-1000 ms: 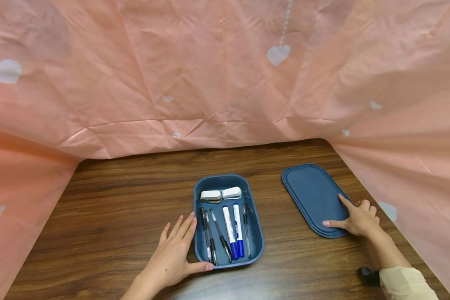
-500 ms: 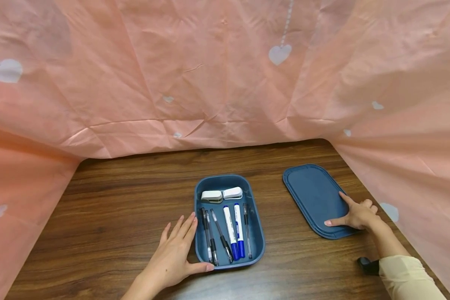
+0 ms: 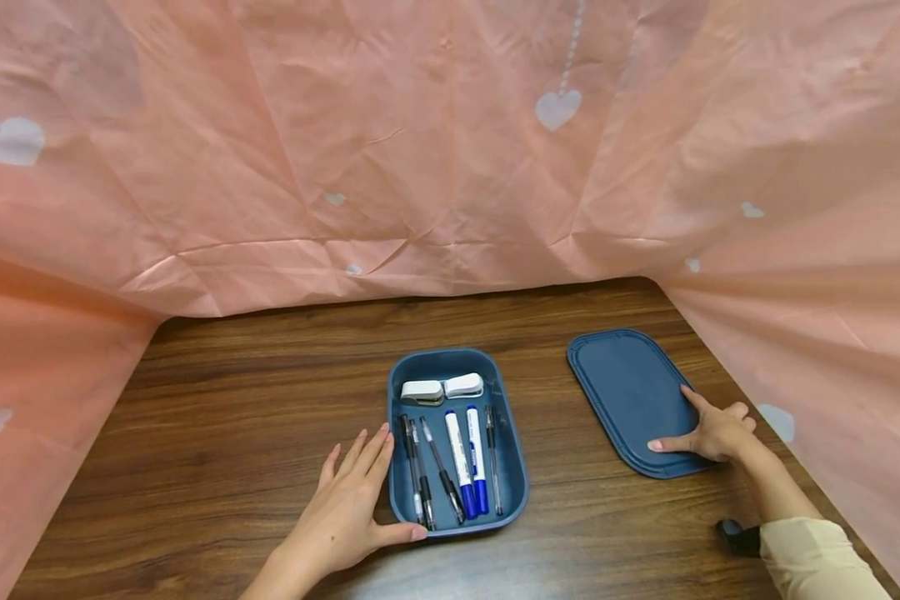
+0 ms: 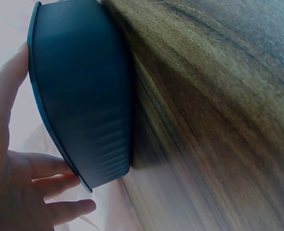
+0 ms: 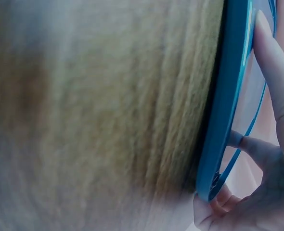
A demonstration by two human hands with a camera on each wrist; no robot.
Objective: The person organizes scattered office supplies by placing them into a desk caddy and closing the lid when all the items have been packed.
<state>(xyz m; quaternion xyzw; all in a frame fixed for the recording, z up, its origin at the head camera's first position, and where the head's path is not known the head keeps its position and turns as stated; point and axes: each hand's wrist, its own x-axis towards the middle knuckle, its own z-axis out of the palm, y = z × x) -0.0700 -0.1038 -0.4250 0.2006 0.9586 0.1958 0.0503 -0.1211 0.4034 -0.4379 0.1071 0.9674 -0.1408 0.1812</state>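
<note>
A blue rectangular box (image 3: 521, 467) stands uncovered in the middle of the table. Inside it lie two white staplers (image 3: 422, 392), two white markers with blue caps (image 3: 461, 462) and several black-and-clear pens (image 3: 442, 471). My left hand (image 3: 345, 508) touches the box's near left side, fingers straight and thumb at the front rim; the left wrist view shows the fingertips against the rim. To the right, a flat blue lid (image 3: 630, 392) lies on the table. My right hand (image 3: 720, 435) rests on its near right part, thumb and index finger spread across the top, the other fingers beyond the edge.
The brown wood-grain table (image 3: 270, 383) is bounded by pink cloth (image 3: 450, 167) at the back and both sides. A small black object (image 3: 737, 537) sits by the right sleeve (image 3: 817, 554). Bare wood separates the box from the lid.
The lid has shifted very slightly to the right together with my right hand. My left hand and the box stay where they were.
</note>
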